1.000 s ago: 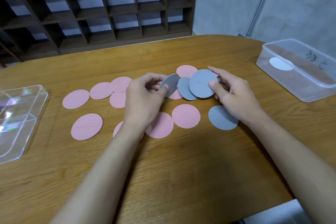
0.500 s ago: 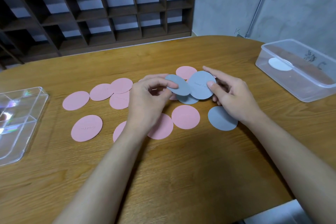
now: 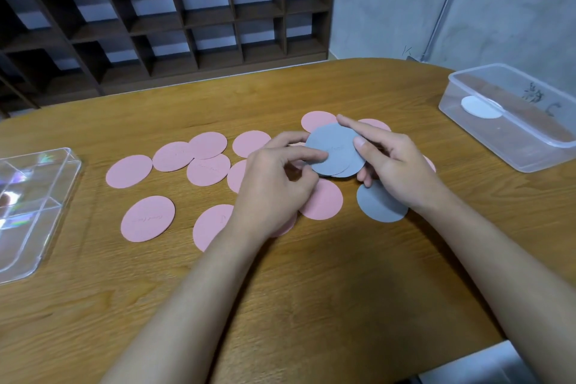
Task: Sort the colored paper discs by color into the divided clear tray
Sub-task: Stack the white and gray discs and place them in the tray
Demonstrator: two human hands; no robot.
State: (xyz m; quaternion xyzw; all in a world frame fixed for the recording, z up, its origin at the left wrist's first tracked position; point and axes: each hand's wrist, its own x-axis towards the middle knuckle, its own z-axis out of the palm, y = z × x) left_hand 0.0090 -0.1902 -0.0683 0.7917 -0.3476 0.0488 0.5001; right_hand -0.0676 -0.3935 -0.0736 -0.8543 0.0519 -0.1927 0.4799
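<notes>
Both hands hold a small stack of grey discs (image 3: 335, 150) just above the table's middle. My left hand (image 3: 274, 184) pinches the stack's left edge with thumb and forefinger. My right hand (image 3: 392, 165) grips its right edge, forefinger stretched over the top. One more grey disc (image 3: 378, 206) lies flat under my right wrist. Several pink discs (image 3: 148, 218) are scattered on the wood to the left and behind the hands. The divided clear tray (image 3: 46, 196) sits at the left edge, with nothing visible in its compartments.
A clear plastic box (image 3: 511, 146) with a white disc (image 3: 480, 106) inside stands at the right of the wooden table (image 3: 311, 290). A dark wooden shelf unit (image 3: 187, 25) lines the wall behind. The table's front edge runs close at lower right.
My left hand brought its grey disc rightwards onto the disc in my right hand. The separate grey discs now form one overlapping stack held by both hands.
</notes>
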